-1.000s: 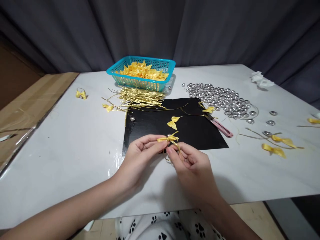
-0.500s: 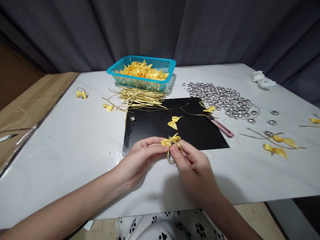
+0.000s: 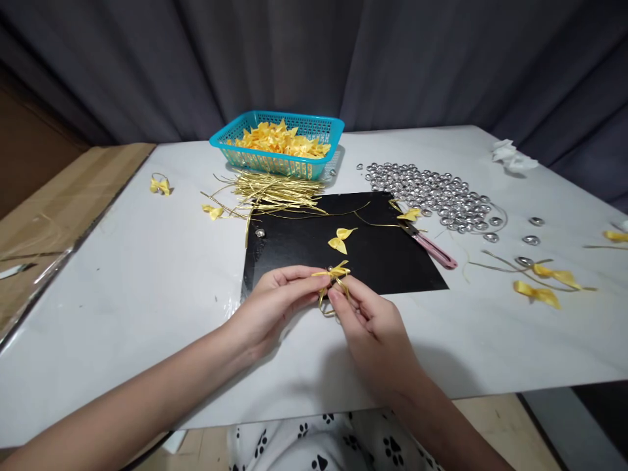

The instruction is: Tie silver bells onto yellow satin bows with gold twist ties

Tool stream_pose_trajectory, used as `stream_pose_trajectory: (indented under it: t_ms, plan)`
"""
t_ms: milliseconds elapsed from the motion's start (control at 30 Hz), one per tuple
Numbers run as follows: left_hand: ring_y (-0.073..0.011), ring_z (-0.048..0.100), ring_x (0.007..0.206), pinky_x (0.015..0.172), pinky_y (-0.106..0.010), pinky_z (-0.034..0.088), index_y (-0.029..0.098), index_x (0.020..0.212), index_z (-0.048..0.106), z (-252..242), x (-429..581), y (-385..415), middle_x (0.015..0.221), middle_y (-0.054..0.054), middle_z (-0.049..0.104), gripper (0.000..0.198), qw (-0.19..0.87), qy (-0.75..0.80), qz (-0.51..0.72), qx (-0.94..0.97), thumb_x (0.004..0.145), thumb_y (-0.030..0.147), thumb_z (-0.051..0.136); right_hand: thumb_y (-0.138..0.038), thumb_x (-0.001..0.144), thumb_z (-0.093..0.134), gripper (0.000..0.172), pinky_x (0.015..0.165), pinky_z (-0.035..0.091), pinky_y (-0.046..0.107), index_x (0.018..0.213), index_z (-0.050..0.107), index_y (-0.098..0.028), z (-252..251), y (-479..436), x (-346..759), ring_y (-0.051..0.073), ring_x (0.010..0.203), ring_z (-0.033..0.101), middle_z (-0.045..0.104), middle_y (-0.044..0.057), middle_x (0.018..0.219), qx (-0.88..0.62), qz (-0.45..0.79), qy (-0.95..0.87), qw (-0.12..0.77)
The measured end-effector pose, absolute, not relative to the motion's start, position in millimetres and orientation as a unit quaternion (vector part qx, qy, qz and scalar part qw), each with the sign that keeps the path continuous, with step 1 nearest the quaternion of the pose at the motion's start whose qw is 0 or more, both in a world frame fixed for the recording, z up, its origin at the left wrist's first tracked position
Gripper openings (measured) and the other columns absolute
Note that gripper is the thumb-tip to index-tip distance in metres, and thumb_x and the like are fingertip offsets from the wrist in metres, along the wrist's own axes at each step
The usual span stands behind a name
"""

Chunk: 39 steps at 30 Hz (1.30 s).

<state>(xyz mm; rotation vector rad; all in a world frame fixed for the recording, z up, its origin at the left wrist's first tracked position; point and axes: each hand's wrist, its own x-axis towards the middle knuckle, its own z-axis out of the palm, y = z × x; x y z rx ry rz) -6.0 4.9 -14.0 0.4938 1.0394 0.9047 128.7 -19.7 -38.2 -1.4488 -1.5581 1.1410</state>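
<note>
My left hand pinches a yellow ribbon bow between thumb and fingers, over the near edge of a black mat. A gold cord hangs from the bow in a loop. My right hand is closed, its thumb and forefinger gripping that cord just below the bow. Something small and shiny shows at the top of the bow, too small to make out. Beyond my fingers, another yellow bow lies loose on the mat.
A blue basket of yellow bows stands at the back, gold cords before it. Silver beads spread to the right, near a pink-handled cutter. More bows lie far right; a finished-looking bow with a cord loop sits left.
Both hands and the held bow have shifted slightly left. The cord loop has turned and hangs further left, and the left thumb covers more of the bow.
</note>
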Motion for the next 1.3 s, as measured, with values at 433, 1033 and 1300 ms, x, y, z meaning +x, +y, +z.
stream_pose_trajectory:
  t_ms: [433,1033,1300]
  plan:
    - [-0.0108,0.062,0.066,0.070,-0.024,0.047,0.012,0.067,0.068,-16.5,-1.5,2.0,0.069,-0.003,0.070,0.007,0.729,0.470,0.441,0.231,0.064,0.012,0.074,-0.027,0.088,0.042,0.019,0.047,0.029,0.019,0.074,0.051,-0.018,-37.2,-21.5,125.5,0.008,0.050,0.036,0.040,-0.005,0.055,-0.549,0.434,-0.605,0.380]
    - [-0.0107,0.062,0.065,0.068,-0.024,0.048,0.013,0.067,0.067,-14.9,-1.6,2.0,0.068,-0.002,0.071,0.012,0.712,0.491,0.445,0.231,0.061,0.009,0.076,-0.027,0.088,0.041,0.021,0.046,0.028,0.020,0.070,0.048,-0.019,-37.7,-22.0,124.3,0.009,0.049,0.034,0.037,-0.005,0.053,-0.555,0.435,-0.605,0.369]
    - [-0.0096,0.062,0.064,0.067,-0.022,0.048,0.014,0.065,0.067,-17.5,-2.6,1.1,0.067,-0.001,0.070,0.010,0.695,0.493,0.462,0.246,0.064,0.015,0.076,-0.030,0.086,0.046,0.021,0.043,0.024,0.019,0.068,0.045,-0.019,-36.7,-24.4,123.6,0.007,0.045,0.028,0.028,-0.008,0.051,-0.578,0.427,-0.582,0.380]
